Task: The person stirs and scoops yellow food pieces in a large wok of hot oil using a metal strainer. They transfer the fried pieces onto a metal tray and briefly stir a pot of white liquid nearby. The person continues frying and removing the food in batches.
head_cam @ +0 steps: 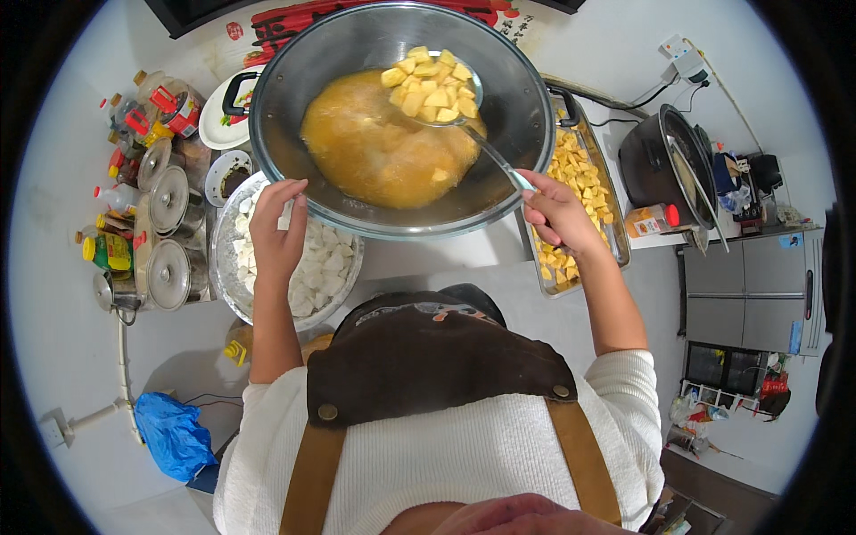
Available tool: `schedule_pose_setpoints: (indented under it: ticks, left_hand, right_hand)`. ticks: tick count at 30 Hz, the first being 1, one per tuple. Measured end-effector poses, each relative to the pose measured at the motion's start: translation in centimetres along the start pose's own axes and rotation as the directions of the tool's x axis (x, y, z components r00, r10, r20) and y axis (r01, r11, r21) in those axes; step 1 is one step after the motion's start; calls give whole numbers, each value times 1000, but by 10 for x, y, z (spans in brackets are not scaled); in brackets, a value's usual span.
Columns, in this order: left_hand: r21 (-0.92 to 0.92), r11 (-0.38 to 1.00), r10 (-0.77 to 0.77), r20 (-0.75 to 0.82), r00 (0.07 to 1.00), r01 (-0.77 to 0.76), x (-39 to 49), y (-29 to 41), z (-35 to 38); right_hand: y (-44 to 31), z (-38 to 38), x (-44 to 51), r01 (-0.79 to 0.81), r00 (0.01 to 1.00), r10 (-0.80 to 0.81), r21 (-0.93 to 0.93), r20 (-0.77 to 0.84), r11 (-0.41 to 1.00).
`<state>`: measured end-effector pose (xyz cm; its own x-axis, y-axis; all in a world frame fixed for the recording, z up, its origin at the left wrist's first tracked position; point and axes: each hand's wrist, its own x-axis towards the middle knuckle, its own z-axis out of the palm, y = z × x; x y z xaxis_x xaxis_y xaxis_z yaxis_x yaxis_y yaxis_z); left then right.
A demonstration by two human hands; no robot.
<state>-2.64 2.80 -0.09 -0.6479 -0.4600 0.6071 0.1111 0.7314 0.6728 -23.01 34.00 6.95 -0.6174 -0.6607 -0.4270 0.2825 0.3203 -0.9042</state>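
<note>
My right hand (pixel 555 210) grips the pale handle of a long-handled strainer ladle (pixel 491 154). Its bowl is heaped with yellow fried chunks (pixel 435 87), likely potato, held above the far right side of the oil. The large metal wok (pixel 287 147) contains bubbling golden-brown oil (pixel 388 154), and a few pieces show at its surface. At the wok's near left rim is my left hand (pixel 277 217), thumb and fingers apart, holding nothing; whether the fingertips touch the rim I cannot tell. Beneath that hand stands a wide bowl (pixel 224 281) of pale, white-coated chunks (pixel 324 267).
A metal tray (pixel 622 251) with many fried chunks stands right of the wok. Farther right are a dark pot (pixel 642 167) and a red-capped jar (pixel 649 221). Lidded metal canisters (pixel 168 200), bottles (pixel 110 251) and a white plate (pixel 217 127) crowd the left. Power cords (pixel 622 107) run behind.
</note>
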Motion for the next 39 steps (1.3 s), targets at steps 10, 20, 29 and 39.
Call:
schedule_pose_setpoints:
  ticks: [10,20,29,39]
  left_hand:
    - [0,999,-32,46,998,32,1,2,8]
    - [9,1000,1,32,999,-1,2,7,15]
    - [-30,999,19,52,998,-18,9,12,23]
    - [-21,1000,-4,67,998,6,6,11,22]
  right_hand:
    - [45,-10,-38,-62,982,73,68,-174,996]
    - [36,-16,-40,14,995,4,191,-95,981]
    - [29,-17,-34,-27,994,39,120,-98,992]
    - [44,-6,-28,-88,990,108,189,-94,978]
